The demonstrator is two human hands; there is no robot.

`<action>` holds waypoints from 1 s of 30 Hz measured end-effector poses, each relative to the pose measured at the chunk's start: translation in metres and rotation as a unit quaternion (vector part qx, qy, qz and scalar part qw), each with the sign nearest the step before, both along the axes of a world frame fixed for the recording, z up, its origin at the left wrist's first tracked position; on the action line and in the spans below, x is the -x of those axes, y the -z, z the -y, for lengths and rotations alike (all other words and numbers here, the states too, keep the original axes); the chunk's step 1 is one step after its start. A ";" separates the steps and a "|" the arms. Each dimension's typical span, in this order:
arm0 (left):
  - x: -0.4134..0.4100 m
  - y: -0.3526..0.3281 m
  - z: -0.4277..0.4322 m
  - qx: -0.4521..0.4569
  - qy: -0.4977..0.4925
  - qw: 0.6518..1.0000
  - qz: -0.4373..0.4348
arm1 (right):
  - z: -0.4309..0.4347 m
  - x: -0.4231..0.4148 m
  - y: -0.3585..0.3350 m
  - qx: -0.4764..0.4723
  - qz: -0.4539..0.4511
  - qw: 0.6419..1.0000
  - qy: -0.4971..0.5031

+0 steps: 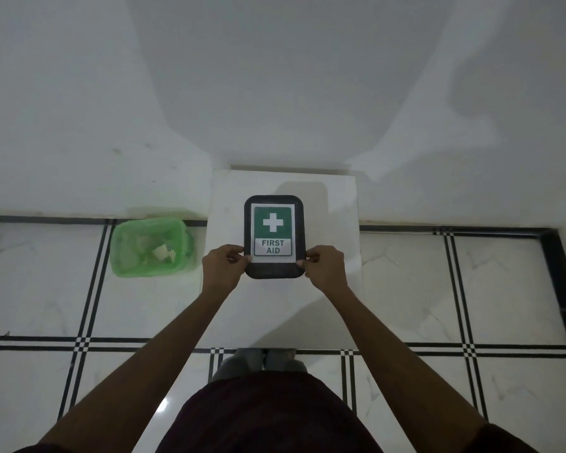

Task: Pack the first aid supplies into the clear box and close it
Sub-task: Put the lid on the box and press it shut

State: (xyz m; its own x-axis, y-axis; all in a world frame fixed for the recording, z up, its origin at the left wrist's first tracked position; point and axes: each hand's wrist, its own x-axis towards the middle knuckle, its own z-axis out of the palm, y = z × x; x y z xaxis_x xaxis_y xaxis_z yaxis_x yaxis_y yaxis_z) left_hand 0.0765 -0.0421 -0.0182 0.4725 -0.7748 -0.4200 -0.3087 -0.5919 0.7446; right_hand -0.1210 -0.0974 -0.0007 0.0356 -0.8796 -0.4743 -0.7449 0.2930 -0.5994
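Rubbish is lying in the translucent green plastic basket (151, 248) on the floor, left of the white pedestal (327, 197). Left hand (224, 266) and right hand (325, 268) are pinching the near corners of the black-rimmed first aid lid (274, 235), probably seating it squarely at the pedestal's far middle.

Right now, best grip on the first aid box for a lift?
Grip the two long sides near the near end, where the left hand and right hand already pinch the black lid of the first aid box. It lies flat, narrow enough to span.
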 end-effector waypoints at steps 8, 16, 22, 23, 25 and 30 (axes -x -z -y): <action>0.005 -0.005 0.002 -0.010 -0.059 0.997 -0.047 | 0.003 -0.002 -0.001 0.026 0.005 1.000 0.012; 0.013 0.002 0.004 -0.032 -0.106 0.992 -0.053 | 0.008 -0.005 -0.004 0.010 0.003 1.000 0.017; 0.017 -0.001 -0.003 -0.022 -0.093 0.995 -0.039 | 0.002 -0.002 0.000 0.004 0.020 0.999 0.036; 0.017 -0.002 -0.003 -0.021 -0.094 0.994 -0.045 | 0.002 -0.003 0.001 0.002 0.021 0.999 0.040; 0.016 -0.003 -0.001 -0.025 -0.100 0.994 -0.047 | 0.003 -0.004 0.001 -0.005 0.020 0.999 0.042; 0.016 -0.006 0.003 -0.048 -0.121 0.988 -0.083 | 0.007 -0.004 0.005 -0.033 0.022 0.998 0.040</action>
State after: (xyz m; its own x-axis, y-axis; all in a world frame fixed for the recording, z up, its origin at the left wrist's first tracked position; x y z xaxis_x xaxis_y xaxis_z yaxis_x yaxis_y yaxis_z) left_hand 0.0605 -0.0454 -0.0124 0.5577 -0.5999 -0.5736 -0.0271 -0.7039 0.7098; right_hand -0.1173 -0.1041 -0.0060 -0.0121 -0.8476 -0.5304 -0.6903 0.3909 -0.6089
